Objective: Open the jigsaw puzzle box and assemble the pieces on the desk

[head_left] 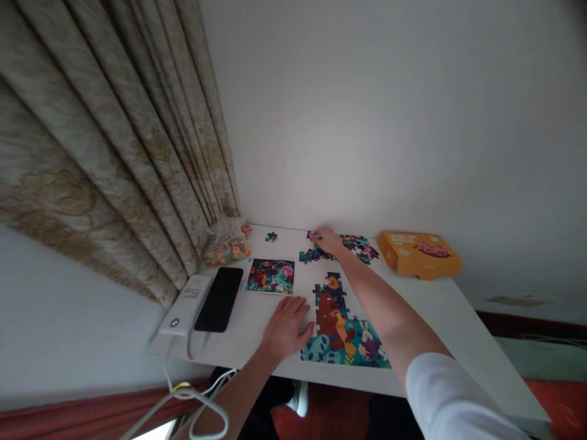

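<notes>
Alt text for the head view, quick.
Right hand among loose puzzle pieces by the wall, left hand flat beside a partly built puzzle; a picture card, black phone and orange box lie on the white table.

The curtain [151,140] is grey-beige with tan floral blooms, beside a plain pale grey wall [367,122], while the white tabletop [257,318] carries a black phone [219,299] and a white power bank [187,304]. The joined puzzle section [334,330] mixes teal foliage, a reddish-brown shape, an orange-yellow animal and a white rabbit, and the picture card [270,276] shows dark blue, red, teal and pink. The puzzle box [419,253] is orange-yellow with pale lettering, and the sleeve [452,391] is white.
</notes>
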Demonstrator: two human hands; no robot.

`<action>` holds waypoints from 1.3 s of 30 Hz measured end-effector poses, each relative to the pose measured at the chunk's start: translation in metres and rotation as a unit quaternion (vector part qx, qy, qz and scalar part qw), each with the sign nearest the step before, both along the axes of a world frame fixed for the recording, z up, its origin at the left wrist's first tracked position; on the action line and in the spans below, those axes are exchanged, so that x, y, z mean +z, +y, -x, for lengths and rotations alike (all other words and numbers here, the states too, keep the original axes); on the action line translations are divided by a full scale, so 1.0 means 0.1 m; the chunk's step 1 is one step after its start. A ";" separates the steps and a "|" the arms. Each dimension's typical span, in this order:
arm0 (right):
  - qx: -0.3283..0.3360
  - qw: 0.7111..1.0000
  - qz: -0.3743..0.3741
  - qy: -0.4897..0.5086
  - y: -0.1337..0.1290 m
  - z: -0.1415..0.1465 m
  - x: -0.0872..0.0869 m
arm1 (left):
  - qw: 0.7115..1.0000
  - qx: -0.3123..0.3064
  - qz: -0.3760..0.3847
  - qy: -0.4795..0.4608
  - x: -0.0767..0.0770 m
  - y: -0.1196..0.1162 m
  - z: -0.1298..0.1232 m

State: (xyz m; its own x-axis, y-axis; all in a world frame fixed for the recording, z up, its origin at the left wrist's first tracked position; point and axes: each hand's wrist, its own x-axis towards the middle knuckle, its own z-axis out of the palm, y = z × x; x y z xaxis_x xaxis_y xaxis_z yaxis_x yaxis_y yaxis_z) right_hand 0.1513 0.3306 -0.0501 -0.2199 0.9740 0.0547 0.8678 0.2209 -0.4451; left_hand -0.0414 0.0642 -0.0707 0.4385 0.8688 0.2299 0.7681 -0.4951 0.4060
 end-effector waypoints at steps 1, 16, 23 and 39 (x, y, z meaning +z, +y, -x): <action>-0.004 1.000 0.007 -0.012 0.04 0.04 -0.01 | 1.000 0.001 0.003 -0.002 0.01 0.00 0.00; 0.052 0.998 0.015 -0.044 0.02 0.56 0.05 | 1.000 0.003 0.021 -0.001 0.05 -0.02 -0.02; 0.095 0.994 0.050 0.008 -0.09 1.48 0.06 | 1.000 0.008 0.021 -0.018 0.06 -0.02 -0.03; -0.003 0.963 0.106 0.248 -0.34 1.06 0.06 | 1.000 0.004 0.003 -0.005 0.02 0.01 -0.02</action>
